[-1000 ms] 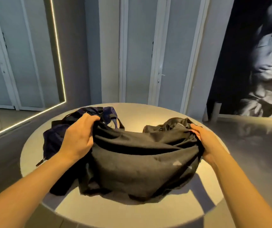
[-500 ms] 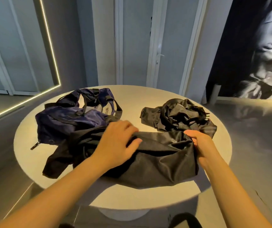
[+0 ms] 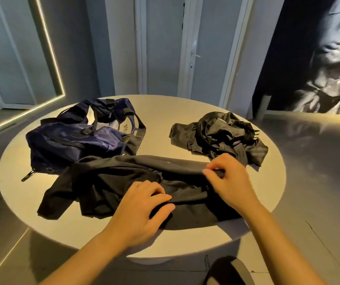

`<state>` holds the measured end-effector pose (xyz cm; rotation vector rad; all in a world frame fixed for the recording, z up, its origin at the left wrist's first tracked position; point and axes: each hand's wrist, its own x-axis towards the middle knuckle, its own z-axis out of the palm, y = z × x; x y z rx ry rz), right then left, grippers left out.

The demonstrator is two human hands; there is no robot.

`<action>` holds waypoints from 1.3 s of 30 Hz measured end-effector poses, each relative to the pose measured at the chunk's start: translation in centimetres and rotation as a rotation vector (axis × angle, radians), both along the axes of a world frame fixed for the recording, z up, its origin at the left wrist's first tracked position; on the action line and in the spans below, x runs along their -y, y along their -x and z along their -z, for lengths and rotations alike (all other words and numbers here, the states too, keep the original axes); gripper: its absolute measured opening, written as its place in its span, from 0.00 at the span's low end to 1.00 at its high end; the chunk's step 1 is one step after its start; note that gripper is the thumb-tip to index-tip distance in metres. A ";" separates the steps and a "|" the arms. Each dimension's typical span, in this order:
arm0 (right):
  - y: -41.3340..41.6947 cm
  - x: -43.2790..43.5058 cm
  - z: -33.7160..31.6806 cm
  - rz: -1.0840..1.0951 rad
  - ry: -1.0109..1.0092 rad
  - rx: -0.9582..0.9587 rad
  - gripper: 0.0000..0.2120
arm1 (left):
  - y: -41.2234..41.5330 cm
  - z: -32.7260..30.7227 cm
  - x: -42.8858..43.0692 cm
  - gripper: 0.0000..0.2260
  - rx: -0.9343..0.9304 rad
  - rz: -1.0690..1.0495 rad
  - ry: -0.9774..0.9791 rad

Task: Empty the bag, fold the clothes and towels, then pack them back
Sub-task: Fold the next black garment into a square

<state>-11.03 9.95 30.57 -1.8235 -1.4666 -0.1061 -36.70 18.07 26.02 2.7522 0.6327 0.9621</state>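
A black garment (image 3: 107, 182) lies crumpled across the near half of the round table (image 3: 181, 118). My left hand (image 3: 142, 208) grips a fold of it near the front edge. My right hand (image 3: 228, 179) pinches its upper edge at the right. A navy blue bag (image 3: 72, 140) with black straps sits open at the back left, touching the garment's far edge. A second, shiny black piece of clothing (image 3: 220, 136) lies bunched at the back right, just beyond my right hand.
The table stands on a central pedestal over a grey floor. White doors (image 3: 185, 44) and a lit mirror frame (image 3: 49, 46) stand behind it. A dark mural (image 3: 319, 58) covers the right wall. A dark shoe tip (image 3: 226, 270) shows below the table.
The garment went from held up and spread between my hands to lying low on the table. My left hand moved right and toward me; my right hand shifted to the garment's upper edge.
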 end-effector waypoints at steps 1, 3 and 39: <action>0.9 -0.6 -0.1 -0.060 0.091 0.065 0.09 | 0.0 0.2 0.0 0.14 0.030 0.001 0.029; 1.5 -1.8 0.8 -0.057 0.232 0.206 0.15 | 0.0 0.5 -0.2 0.14 0.081 -0.019 0.069; 0.0 -5.0 1.9 0.106 0.008 -1.183 0.09 | -0.7 -4.0 -2.1 0.05 0.269 0.108 0.251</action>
